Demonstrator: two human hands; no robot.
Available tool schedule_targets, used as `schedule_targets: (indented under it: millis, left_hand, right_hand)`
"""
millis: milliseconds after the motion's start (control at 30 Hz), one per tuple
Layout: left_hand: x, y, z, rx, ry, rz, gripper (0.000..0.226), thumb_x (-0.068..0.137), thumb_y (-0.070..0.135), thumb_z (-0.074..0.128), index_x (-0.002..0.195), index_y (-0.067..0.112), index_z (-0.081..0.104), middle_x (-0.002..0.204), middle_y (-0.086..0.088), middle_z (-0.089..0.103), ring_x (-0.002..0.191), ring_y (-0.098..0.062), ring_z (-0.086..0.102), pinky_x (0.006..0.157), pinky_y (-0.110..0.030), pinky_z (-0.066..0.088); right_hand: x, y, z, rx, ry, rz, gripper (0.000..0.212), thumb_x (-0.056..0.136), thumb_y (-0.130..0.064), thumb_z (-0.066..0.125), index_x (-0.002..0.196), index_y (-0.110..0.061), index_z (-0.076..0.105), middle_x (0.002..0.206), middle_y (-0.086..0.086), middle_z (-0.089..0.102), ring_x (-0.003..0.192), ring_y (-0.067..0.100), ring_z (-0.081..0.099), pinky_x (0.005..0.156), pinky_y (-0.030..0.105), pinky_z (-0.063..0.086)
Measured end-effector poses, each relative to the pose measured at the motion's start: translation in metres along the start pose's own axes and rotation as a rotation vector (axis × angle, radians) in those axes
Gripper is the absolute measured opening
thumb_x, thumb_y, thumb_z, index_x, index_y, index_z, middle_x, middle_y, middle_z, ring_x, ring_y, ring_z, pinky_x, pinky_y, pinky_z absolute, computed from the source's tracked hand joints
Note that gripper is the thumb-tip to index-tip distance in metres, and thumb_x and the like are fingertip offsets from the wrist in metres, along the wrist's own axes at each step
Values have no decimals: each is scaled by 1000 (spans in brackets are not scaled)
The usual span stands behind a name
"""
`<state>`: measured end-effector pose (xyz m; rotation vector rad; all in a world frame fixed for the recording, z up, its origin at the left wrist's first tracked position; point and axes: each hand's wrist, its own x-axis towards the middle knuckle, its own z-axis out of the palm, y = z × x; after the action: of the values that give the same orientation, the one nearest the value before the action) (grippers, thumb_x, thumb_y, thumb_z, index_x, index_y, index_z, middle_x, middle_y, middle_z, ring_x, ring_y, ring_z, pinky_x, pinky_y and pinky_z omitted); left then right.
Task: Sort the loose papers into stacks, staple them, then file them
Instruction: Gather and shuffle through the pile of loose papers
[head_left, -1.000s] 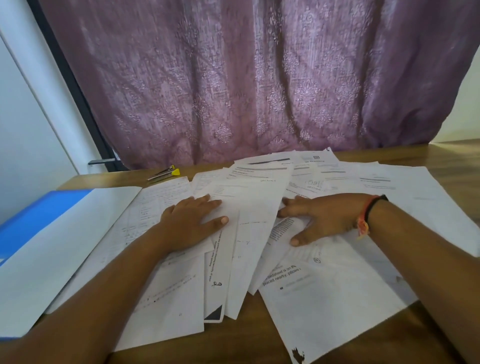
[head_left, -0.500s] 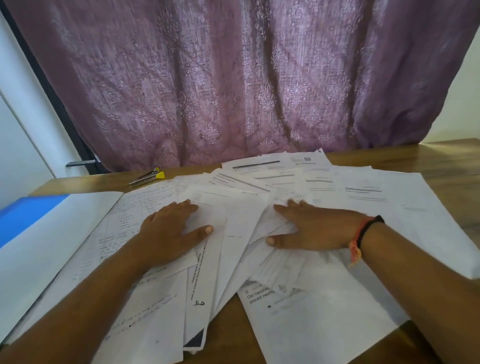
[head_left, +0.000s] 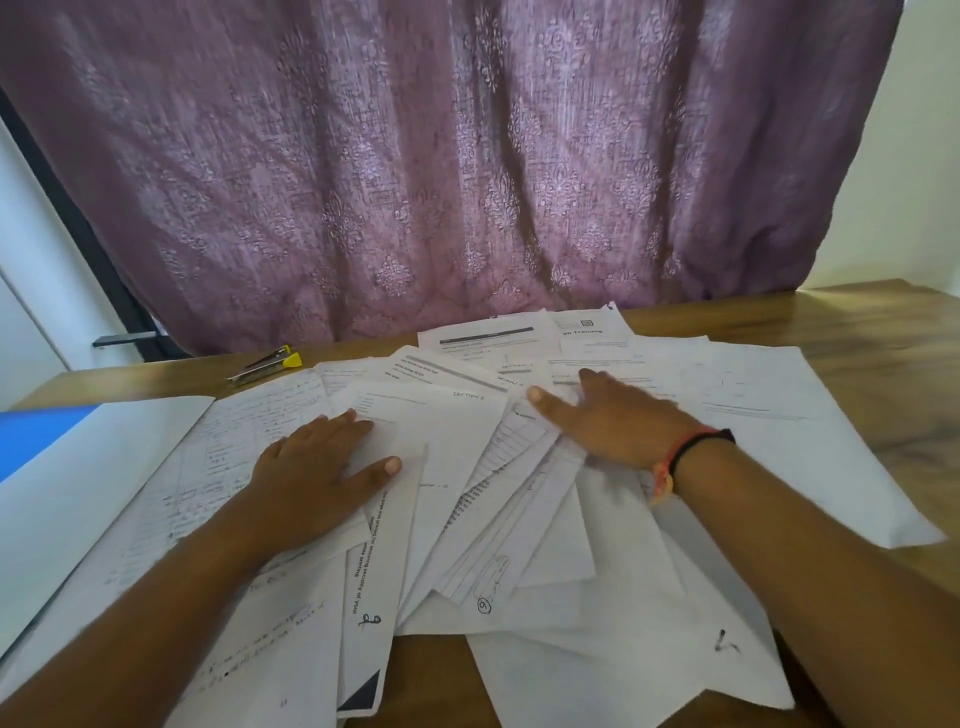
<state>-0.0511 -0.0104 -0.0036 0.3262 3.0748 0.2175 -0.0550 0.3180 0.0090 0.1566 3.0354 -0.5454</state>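
Presses the left hand (head_left: 317, 467) flat, fingers straight, on the loose papers (head_left: 467, 519) left of centre in the frame. Rests the right hand (head_left: 613, 421) palm down, fingers extended and slightly blurred, on sheets just right of centre. Grips nothing with either. Has the papers fanned and overlapping across the wooden table (head_left: 857, 322), from mid-frame to the bottom edge. Shows a yellow-tipped stapler (head_left: 265, 365) above the left hand, just beside the sheets, and a blue folder (head_left: 41, 431) at the left edge.
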Motion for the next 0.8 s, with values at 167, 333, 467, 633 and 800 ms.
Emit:
schedule_targets:
  millis: [167, 333, 467, 633, 800]
  left_hand:
    - [-1, 4, -1, 9, -5, -4, 95, 80, 84, 14, 159, 30, 23, 169, 8, 15, 156, -21, 16, 124, -53, 19]
    - [-4, 9, -5, 8, -22, -16, 93, 79, 77, 16, 159, 30, 22, 169, 7, 15, 156, -20, 15, 125, -51, 18]
    - [-5, 8, -6, 2, -24, -19, 93, 79, 77, 16, 160, 29, 23, 169, 8, 15, 156, -20, 15, 125, -51, 17]
    - [-5, 7, -5, 7, -13, -13, 95, 83, 86, 13, 159, 30, 24, 168, 7, 17, 155, -20, 17, 125, -52, 19]
    - [-8, 11, -8, -4, -24, -29, 94, 79, 76, 17, 160, 28, 21, 169, 7, 15, 156, -19, 14, 125, -50, 16]
  right_hand:
    - [6, 27, -10, -140, -35, 188, 129, 51, -104, -3, 151, -29, 30, 163, 10, 20, 149, 38, 14, 114, 65, 10]
    - [7, -3, -2, 106, -52, -114, 109, 72, -95, 10, 156, -28, 20, 165, 2, 19, 152, 26, 16, 121, 52, 15]
    - [18, 24, -12, -56, 119, 182, 109, 68, -97, 2, 151, -30, 27, 162, 8, 23, 149, 36, 16, 117, 61, 10]
    - [7, 9, -5, 5, 1, 126, 115, 69, -97, 2, 154, -23, 24, 163, 11, 21, 150, 37, 12, 117, 64, 8]
    - [-6, -29, -4, 363, -15, -52, 109, 77, -91, 21, 158, -20, 14, 165, 6, 15, 150, 27, 21, 116, 44, 23]
